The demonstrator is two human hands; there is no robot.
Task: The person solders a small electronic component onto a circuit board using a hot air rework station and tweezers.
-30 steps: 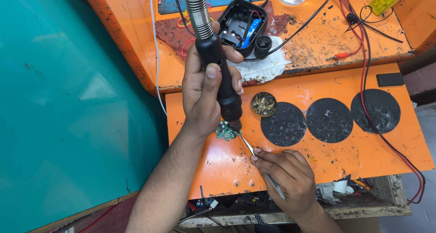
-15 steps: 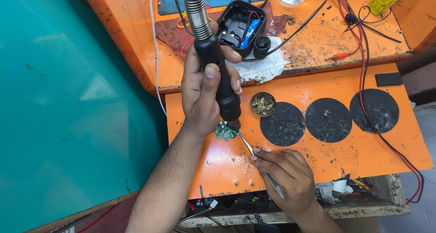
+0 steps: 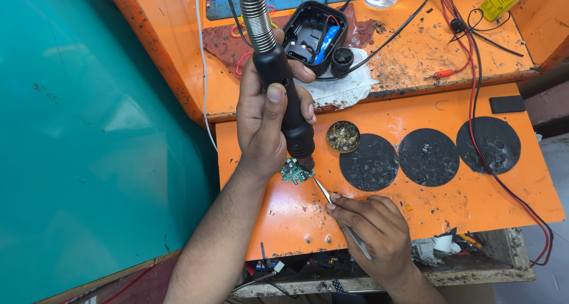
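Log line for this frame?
left hand: grips hot-air wand over circuit board | right hand: tweezers at board

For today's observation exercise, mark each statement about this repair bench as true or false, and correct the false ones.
1. The left hand grips a black hot-air tool pointed down at a small green circuit board. True.
2. The right hand holds a screwdriver. False: it holds metal tweezers whose tip reaches the board.
3. Three dark round pads lie in a row on the orange bench. True.
4. The open black casing lies on the lower shelf, beside the pads. False: it sits on the upper shelf, partly on a white cloth.
5. A small round tin lies left of the pads. True.
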